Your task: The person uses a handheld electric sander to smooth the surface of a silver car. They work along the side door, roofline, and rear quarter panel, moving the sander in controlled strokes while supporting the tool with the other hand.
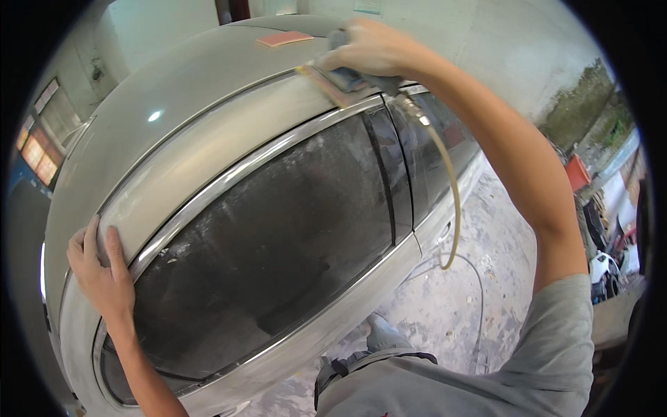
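The right hand (372, 47) was clasped over a pneumatic sander (344, 78), pressing its flat pad against the roof rail of the grey car (208, 90), just above the dark side windows (278, 236). A yellowish air hose (451, 187) hung from the sander down past the windows toward the floor. The left hand (101, 267) lay open, fingers spread flat on the car's pillar at the windows' other end, while a pink sanding block (283, 39) rested on the roof beyond the sander.

I see a paint-spattered concrete floor (445, 313), a pale wall (514, 48) behind, and lit windows (35, 149) far left.
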